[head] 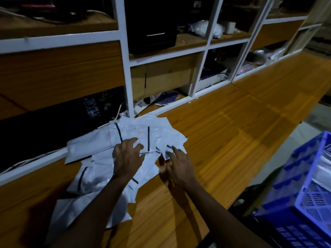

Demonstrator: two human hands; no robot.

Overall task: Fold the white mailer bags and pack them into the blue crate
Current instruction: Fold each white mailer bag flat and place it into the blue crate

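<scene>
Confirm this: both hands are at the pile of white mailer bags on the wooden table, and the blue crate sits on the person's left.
Wrong side. The blue crate sits on the person's right, as the head view shows. The rest holds: left hand and right hand are at the pile of white mailer bags on the wooden table.

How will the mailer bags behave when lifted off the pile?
Probably floppy: the bags lie creased and bent over one another. Likely light, being thin film. Their glossy surface suggests they may slide apart on the table if pushed.
</scene>
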